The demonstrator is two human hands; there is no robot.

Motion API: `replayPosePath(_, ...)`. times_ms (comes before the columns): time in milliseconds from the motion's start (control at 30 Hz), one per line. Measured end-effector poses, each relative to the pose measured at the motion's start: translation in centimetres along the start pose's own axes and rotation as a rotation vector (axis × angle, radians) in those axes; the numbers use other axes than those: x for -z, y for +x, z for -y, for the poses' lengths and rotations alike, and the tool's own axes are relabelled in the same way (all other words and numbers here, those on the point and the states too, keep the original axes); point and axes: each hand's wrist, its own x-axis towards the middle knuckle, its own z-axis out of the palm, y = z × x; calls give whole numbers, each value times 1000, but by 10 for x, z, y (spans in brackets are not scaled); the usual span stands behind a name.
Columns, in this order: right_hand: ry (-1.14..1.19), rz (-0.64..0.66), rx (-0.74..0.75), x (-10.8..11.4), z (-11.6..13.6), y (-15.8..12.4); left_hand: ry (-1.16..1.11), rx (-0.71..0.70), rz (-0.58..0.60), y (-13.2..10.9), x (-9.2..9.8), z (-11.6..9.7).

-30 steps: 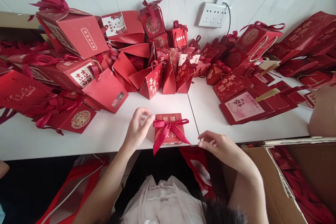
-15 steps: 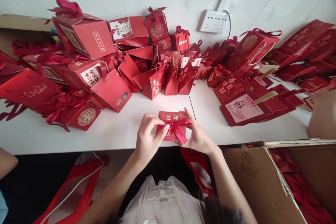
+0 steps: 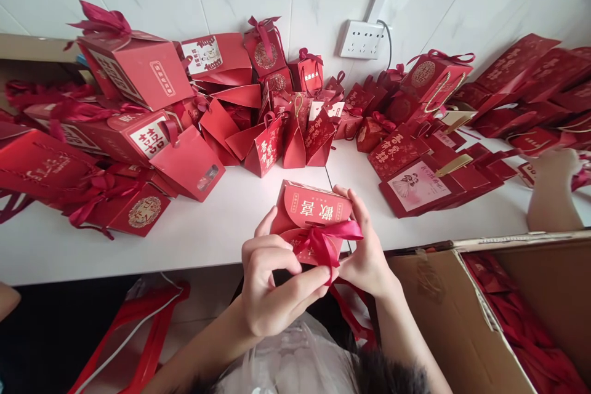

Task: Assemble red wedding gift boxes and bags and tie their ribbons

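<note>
A small red gift box [image 3: 318, 202] with gold lettering is tilted up at the table's front edge. A crimson ribbon [image 3: 327, 241] is tied in a bow across its face. My right hand [image 3: 368, 261] grips the box along its right side, fingers at the top right corner and thumb low down. My left hand [image 3: 272, 280] is closed, thumb and fingertips on the hanging ribbon tail at the box's lower right. Its other fingers curl beside the box's left side.
Red gift boxes [image 3: 133, 68] crowd the white table [image 3: 249, 209] on the left, back and right. A cardboard carton [image 3: 425, 308] stands front right. Another person's hand [image 3: 556, 169] is at the right, near boxes. A power strip [image 3: 362, 40] hangs on the tiled wall.
The box has come up towards me and tilted. My left hand has shifted from the bow's left side to the ribbon tail at lower right. The other person's hand has come into view at right.
</note>
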Motion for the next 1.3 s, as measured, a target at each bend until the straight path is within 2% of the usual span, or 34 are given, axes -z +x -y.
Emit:
replayPosePath(267,8,-23,29,3,8,0,7,34,-4,5,4,-11)
replayPosePath(367,-1,-28,20,4,8,0,-25,2,12,7,6,-12)
replayPosePath(433,-5,-29,14,6,7,-1,-45,28,-33,9,7,-8)
replayPosePath(500,7,-23,8,8,5,-4,-53,145,-101,14,7,1)
replayPosePath(567,35,-13,-12,11,3,-7,-79,342,-92,17,5,17)
replayPosePath(633,72,-37,-45,12,-1,-11,-116,574,7,16,-2,39)
replayPosePath(700,125,-146,-119,13,-6,-13,-99,741,114,7,-15,61)
replayPosePath(733,164,-228,-170,13,-8,-13,-81,736,226,-1,-24,71)
replayPosePath(833,391,-459,-327,13,-13,-12,-134,629,366,-30,-53,87)
replayPosePath(900,616,-496,-426,14,-14,-10,-171,530,455,-49,-70,88)
replayPosePath(967,816,-420,-531,17,-13,-8,-89,378,611,-64,-81,87)
replayPosePath(1033,926,-270,-599,20,-11,-6,65,242,735,-73,-86,87)
replayPosePath(1133,963,-82,-601,24,-7,-5,195,137,784,-77,-86,92)
replayPosePath(1233,915,-66,-576,24,-5,-8,222,105,785,-77,-85,95)
replayPosePath(1300,804,-160,-549,22,-5,-12,231,104,786,-76,-85,96)
